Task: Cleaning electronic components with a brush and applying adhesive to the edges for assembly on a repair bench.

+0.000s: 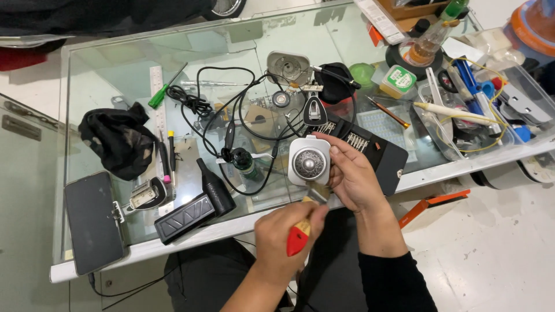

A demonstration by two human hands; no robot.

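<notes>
My right hand [354,180] holds a white rounded-square device [309,162] with a round metal grille on its face, just above the front edge of the glass table [115,75]. My left hand [284,238] grips a brush with a red and yellow handle [298,240]. Its pale bristles [317,193] touch the lower edge of the device. Both hands meet over the table's front rim, above my lap.
A black phone [92,222], a black cloth [118,138] and a black ribbed casing [185,216] lie at the left. Tangled black cables [231,115], a green screwdriver [159,95] and a black bit case [378,147] fill the middle. A clear tray of tools [462,124] sits at the right.
</notes>
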